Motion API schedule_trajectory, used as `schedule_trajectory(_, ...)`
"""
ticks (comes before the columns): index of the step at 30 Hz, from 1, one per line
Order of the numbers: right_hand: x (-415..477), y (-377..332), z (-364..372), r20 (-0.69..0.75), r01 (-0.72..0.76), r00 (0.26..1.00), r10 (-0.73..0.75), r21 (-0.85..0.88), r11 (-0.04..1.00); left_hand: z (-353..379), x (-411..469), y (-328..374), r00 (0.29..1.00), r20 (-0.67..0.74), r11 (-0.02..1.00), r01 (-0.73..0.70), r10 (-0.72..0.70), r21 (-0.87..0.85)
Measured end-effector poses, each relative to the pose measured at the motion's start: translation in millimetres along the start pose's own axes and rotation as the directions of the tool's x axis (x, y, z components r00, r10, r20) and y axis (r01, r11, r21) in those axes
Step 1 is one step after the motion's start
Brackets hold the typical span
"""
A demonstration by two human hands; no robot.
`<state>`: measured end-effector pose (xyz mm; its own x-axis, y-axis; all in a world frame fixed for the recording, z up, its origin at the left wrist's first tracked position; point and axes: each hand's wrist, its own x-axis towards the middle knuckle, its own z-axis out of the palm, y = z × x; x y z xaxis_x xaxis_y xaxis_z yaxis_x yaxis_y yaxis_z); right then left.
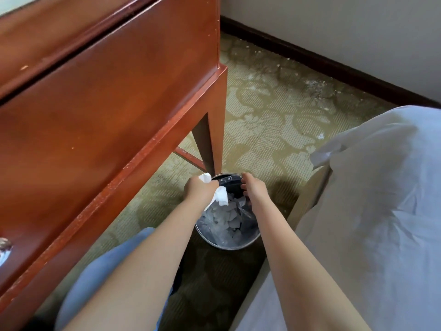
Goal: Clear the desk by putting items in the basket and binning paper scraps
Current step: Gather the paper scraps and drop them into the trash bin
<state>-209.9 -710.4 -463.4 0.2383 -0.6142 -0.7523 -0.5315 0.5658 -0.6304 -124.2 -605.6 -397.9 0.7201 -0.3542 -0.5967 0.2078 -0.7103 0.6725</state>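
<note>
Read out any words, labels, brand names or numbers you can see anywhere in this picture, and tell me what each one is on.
None: no readable text anywhere in this view.
The crumpled white paper scraps in the left hand look blank.
The round metal waste bin with its clear plastic liner shows no label.
The reddish-brown wooden desk and the white bed sheet carry no markings.

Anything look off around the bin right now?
White crumbs and flecks litter the patterned green carpet along the dark skirting board, far from the lined round bin. Nothing spilled beside it.
</note>
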Motion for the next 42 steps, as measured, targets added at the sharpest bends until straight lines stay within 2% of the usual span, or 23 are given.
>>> schedule_trajectory(1,3.3,0.7,-1.9,-0.014,0.001,1.0,-0.001,0.002,1.0,1.1,1.2,-3.1,0.999,0.002,0.999,0.044,-0.044,-0.031)
schedule_trajectory(5,9.5,2.8,-2.3,-0.023,0.004,1.0,-0.003,0.047,0.999,1.4,8.5,-8.5,0.997,0.007,0.996,0.078,-0.078,-0.035)
schedule_trajectory(14,8.7,-1.8,-1.7,-0.009,-0.001,1.0,0.002,0.072,0.997,6.1,14.2,-6.3,0.991,0.041,0.99,0.123,-0.126,0.07)
schedule_trajectory(28,15.9,-3.2,-5.8,-0.012,0.026,1.0,-0.026,0.064,0.998,21.0,11.7,-0.1,0.919,0.256,0.94,0.33,-0.299,-0.089)
schedule_trajectory(36,5.1,-5.3,-0.1,0.003,0.005,1.0,-0.005,0.053,0.999,11.7,6.7,8.0,0.941,0.225,0.967,0.254,-0.251,0.017)
schedule_trajectory(42,-20.6,-17.4,3.1,-0.003,0.067,0.998,-0.067,-0.032,0.997,-0.4,-15.2,26.2,0.959,0.24,0.989,0.14,-0.15,0.056)
